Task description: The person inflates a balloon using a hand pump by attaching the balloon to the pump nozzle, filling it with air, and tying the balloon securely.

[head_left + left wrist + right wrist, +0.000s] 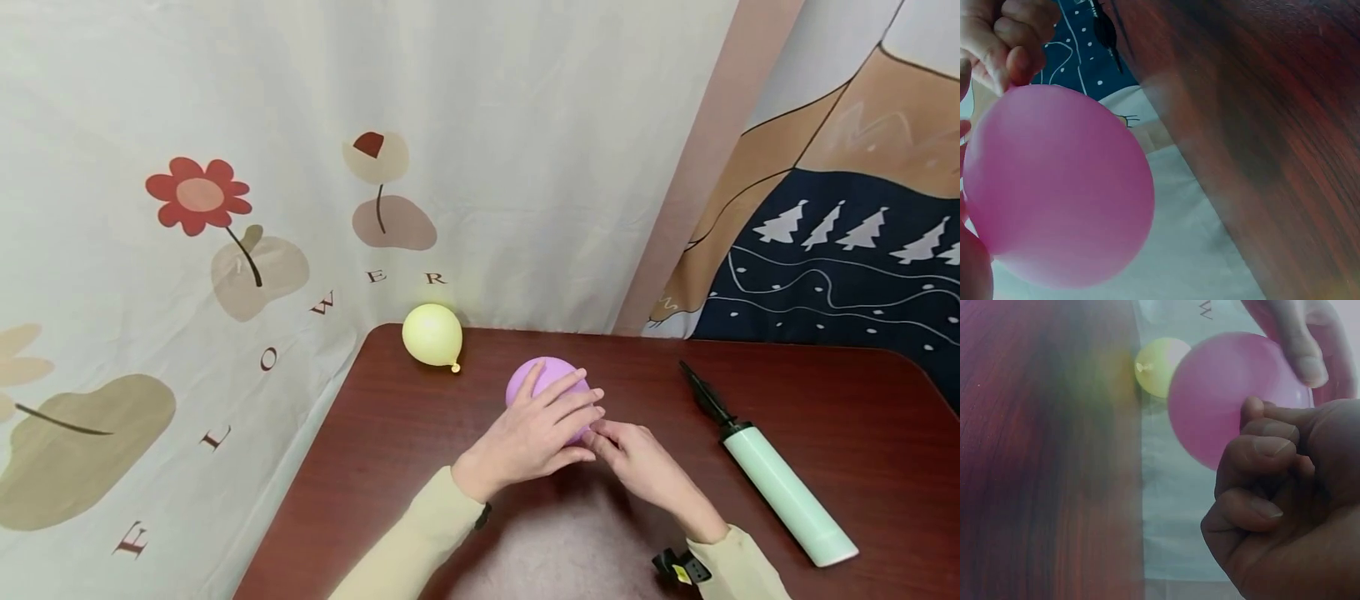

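A round, inflated purple balloon (545,369) is between the two hands, over the middle of the table. My left hand (529,429) lies against its side with fingers spread and nearly straight, covering much of it in the head view. At the balloon's neck end, my right hand (647,467) pinches with thumb and forefinger, the other fingers curled in, as the right wrist view shows. The neck itself is hidden by those fingertips (1252,407). In the left wrist view the balloon (1063,187) looks smooth and full.
A smaller yellow balloon (432,335), its neck tied, rests at the table's back left. On the right lies a mint-green hand pump (787,492) with a black nozzle (707,393). Printed curtains (525,167) hang behind the dark red wooden table (360,467).
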Tool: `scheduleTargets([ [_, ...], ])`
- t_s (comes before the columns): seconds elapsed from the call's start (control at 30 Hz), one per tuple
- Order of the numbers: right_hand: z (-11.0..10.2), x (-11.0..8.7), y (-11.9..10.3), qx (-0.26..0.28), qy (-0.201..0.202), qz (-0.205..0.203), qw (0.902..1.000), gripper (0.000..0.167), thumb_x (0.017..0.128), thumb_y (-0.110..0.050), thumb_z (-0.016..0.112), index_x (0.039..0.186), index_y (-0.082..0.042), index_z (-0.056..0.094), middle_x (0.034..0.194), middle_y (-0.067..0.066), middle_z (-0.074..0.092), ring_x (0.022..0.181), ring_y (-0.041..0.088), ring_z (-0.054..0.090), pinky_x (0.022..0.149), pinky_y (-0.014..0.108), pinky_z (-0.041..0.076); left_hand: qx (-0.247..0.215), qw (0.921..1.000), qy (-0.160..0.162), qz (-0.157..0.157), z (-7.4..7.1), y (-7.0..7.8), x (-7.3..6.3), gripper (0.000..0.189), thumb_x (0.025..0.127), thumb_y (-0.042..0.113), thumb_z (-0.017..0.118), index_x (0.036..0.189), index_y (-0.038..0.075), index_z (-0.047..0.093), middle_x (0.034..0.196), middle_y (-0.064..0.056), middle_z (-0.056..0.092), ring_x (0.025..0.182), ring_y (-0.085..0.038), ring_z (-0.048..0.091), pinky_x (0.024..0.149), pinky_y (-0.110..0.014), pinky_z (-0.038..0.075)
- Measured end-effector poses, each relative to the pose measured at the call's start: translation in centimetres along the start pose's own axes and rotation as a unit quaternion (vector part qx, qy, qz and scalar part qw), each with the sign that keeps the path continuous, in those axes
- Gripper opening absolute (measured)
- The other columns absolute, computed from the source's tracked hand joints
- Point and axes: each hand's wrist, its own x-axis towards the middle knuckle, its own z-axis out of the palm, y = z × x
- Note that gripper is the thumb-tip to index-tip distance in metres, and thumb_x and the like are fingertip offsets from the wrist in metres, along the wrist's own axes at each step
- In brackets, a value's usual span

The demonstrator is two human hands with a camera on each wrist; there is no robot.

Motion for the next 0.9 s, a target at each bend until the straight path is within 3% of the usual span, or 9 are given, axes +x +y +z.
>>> scheduleTargets([
  [0.13,-0.2,0.0,-0.1,0.028,-0.029,-0.013,0.9991,0.019,0.105,-0.015,0.061,0.089,-0.02,0.071,0.078,-0.015,0.061,0.072,0.001,0.053,0.063,0.025,0.047,0.022,0.9996,0.006,0.014,0.2,-0.1,-0.2,0.058,0.095,0.062,0.063,0.132,0.017,0.071,0.133,0.005,0.068,0.141,-0.024,0.05,0.118,-0.067,0.024],
  [0.3,-0.2,-0.1,-0.2,0.048,-0.044,-0.008,0.9978,0.022,0.105,-0.014,0.061,0.085,-0.018,0.069,0.071,-0.015,0.05,0.066,0.0,0.045,0.057,0.023,0.039,0.028,0.9995,-0.003,0.012,0.0,-0.2,-0.2,0.047,0.094,0.062,0.064,0.115,0.023,0.078,0.113,0.011,0.073,0.126,-0.02,0.061,0.118,-0.069,0.022],
  [0.4,-0.2,-0.2,-0.2,0.036,-0.038,0.007,0.9986,0.022,0.104,-0.017,0.063,0.084,-0.019,0.07,0.069,-0.017,0.048,0.063,0.0,0.043,0.056,0.022,0.038,0.011,0.9982,-0.057,-0.011,-0.5,-0.2,0.2,0.038,0.092,0.06,0.068,0.109,0.028,0.079,0.107,0.013,0.07,0.117,-0.016,0.062,0.118,-0.069,0.02],
  [0.5,0.0,-0.3,-0.2,0.018,-0.025,0.008,0.9995,0.021,0.103,-0.018,0.065,0.083,-0.019,0.07,0.067,-0.018,0.046,0.061,-0.001,0.041,0.056,0.022,0.038,-0.011,0.9905,-0.133,-0.034,-0.9,0.1,1.0,0.03,0.089,0.056,0.075,0.106,0.031,0.08,0.105,0.012,0.064,0.112,-0.014,0.06,0.118,-0.069,0.022],
  [0.57,0.3,-0.5,-0.2,0.007,-0.017,0.007,0.9998,0.021,0.102,-0.016,0.066,0.082,-0.019,0.069,0.066,-0.019,0.044,0.06,-0.002,0.039,0.054,0.021,0.036,-0.014,0.9836,-0.176,-0.038,-1.1,0.4,1.4,0.028,0.088,0.055,0.077,0.104,0.032,0.08,0.108,0.011,0.062,0.117,-0.013,0.058,0.118,-0.068,0.024],
  [0.67,0.7,-0.7,-0.1,-0.006,0.001,0.002,1.0,0.021,0.101,-0.015,0.068,0.08,-0.02,0.068,0.064,-0.019,0.044,0.058,-0.003,0.038,0.052,0.021,0.036,-0.005,0.9777,-0.207,-0.031,-1.3,0.8,1.9,0.024,0.088,0.049,0.079,0.101,0.029,0.08,0.114,0.011,0.065,0.13,-0.015,0.054,0.118,-0.065,0.027],
  [0.77,0.6,-0.7,-0.3,-0.02,0.026,0.005,0.9995,0.026,0.099,-0.017,0.072,0.074,-0.024,0.064,0.061,-0.02,0.043,0.056,-0.004,0.039,0.051,0.02,0.036,0.02,0.9776,-0.209,-0.02,-1.1,1.1,1.9,0.015,0.094,0.038,0.077,0.102,0.026,0.076,0.116,0.012,0.071,0.137,-0.014,0.052,0.119,-0.06,0.029],
  [0.9,-0.1,-0.7,-0.8,-0.042,0.056,0.002,0.9975,0.036,0.096,-0.016,0.075,0.068,-0.028,0.056,0.059,-0.021,0.038,0.054,-0.003,0.037,0.049,0.021,0.033,0.045,0.9828,-0.178,-0.02,-0.7,1.4,1.4,0.01,0.092,0.017,0.071,0.099,0.023,0.067,0.102,0.01,0.074,0.123,-0.015,0.062,0.117,-0.059,0.034],
])
